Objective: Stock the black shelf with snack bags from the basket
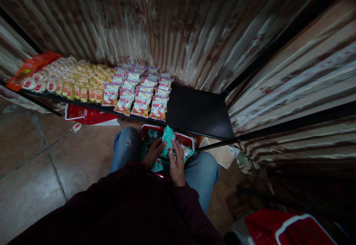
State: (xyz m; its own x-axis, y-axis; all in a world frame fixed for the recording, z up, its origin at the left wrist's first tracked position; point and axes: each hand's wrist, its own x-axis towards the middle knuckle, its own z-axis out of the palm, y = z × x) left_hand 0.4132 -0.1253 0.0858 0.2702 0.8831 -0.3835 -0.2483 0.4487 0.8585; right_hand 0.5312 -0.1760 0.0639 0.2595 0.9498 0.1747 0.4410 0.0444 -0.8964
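Between my knees stands a red basket [187, 140] holding several teal snack bags [158, 166]. Above it, one teal bag [168, 137] is upright between my hands. My left hand [153, 153] grips its left side, with the fingers partly hidden behind it. My right hand [177, 162] has its fingers apart and touches the bag's right edge. Just beyond the basket, white snack bags [143, 102] with striped tops stand in rows on the black shelf [200, 111].
Small yellow-wrapped cakes [83, 81] and orange packages [33, 67] fill the shelf's left part. A red basket [89, 115] lies under the shelf, another red basket [286, 228] at lower right. Dark poles [292, 122] and striped curtains [133, 22] enclose the shelf.
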